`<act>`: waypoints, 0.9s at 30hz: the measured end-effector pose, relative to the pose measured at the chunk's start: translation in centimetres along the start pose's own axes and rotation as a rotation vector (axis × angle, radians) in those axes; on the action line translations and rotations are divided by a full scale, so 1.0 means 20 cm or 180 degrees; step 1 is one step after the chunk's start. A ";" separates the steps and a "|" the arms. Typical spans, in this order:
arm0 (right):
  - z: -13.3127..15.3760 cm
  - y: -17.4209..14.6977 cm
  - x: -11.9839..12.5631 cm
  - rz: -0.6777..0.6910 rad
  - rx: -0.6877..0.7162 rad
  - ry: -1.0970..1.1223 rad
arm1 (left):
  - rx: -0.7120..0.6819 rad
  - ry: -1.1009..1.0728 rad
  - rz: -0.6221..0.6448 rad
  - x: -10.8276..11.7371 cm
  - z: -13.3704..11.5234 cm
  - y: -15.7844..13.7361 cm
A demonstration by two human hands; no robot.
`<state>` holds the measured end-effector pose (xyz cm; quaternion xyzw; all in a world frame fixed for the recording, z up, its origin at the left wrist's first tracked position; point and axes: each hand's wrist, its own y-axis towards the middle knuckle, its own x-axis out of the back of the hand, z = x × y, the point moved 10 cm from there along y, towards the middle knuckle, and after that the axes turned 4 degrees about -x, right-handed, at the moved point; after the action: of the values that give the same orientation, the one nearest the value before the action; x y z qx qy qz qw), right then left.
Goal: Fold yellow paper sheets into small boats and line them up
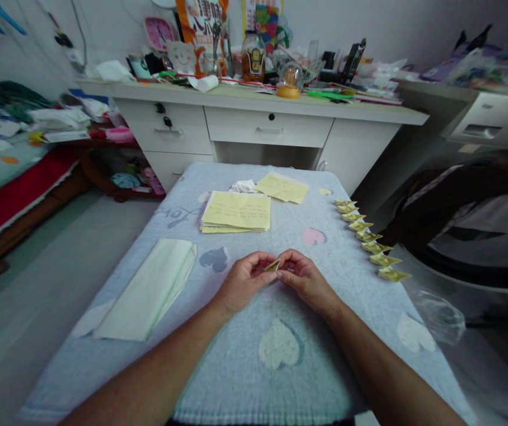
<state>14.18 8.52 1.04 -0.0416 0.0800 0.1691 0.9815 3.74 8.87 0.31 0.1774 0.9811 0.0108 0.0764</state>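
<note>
Between my fingertips, above the middle of the cloth-covered table (325, 355), is a small folded piece of yellow paper (273, 266) with a pointed top. My left hand (244, 279) pinches it from the left, thumb below and fingers behind. My right hand (304, 277) grips its right side in a pinch. Beyond my hands lies a stack of yellow written sheets (236, 210), with more loose yellow paper (283, 187) behind it. Along the right edge stands a row of several folded yellow paper boats (382, 259).
A folded pale cloth or paper (147, 290) lies on the left of the table. Crumpled white tissue (243, 186) sits behind the stack. A cluttered white desk (272, 127) stands beyond, a front-loading washing machine (494, 118) at right, a clear plastic bag (440, 319) by the right edge.
</note>
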 end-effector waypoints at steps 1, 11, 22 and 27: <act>0.00 0.00 0.00 -0.0001 -0.0003 0.0006 | -0.0018 0.0095 -0.0009 0.00 0.00 0.00; 0.00 0.00 -0.02 0.0047 -0.0054 0.0246 | -0.0014 0.0119 -0.0030 0.02 -0.01 0.00; -0.04 -0.01 -0.07 0.0547 -0.0220 0.0538 | 0.0206 -0.0531 0.0278 -0.04 0.00 -0.01; -0.02 -0.01 -0.10 0.0664 -0.0230 0.0579 | 0.0333 -0.0774 0.0569 -0.08 -0.01 -0.03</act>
<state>12.31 7.59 1.08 -0.0836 0.1665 0.2685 0.9451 4.99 7.81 0.75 0.2677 0.9442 -0.0552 0.1839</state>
